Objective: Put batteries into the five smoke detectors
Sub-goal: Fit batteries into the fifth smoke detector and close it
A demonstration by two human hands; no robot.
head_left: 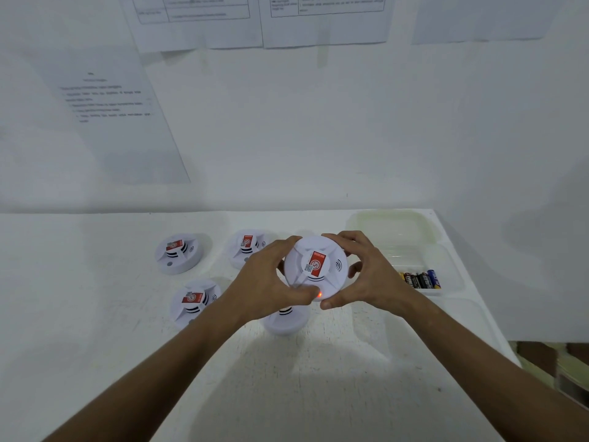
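Above the worktop (318, 378), my left hand (264, 282) and right hand (366, 275) grip one smoke detector (315, 266); its red light (319, 294) appears lit. Batteries (420, 279) lie nearby.

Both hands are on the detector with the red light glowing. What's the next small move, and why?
Probably set the held detector down beside the other four. Its red light glows and its face is up, which suggests batteries are in. Both the left hand and right hand grip it, so neither can reach the batteries.
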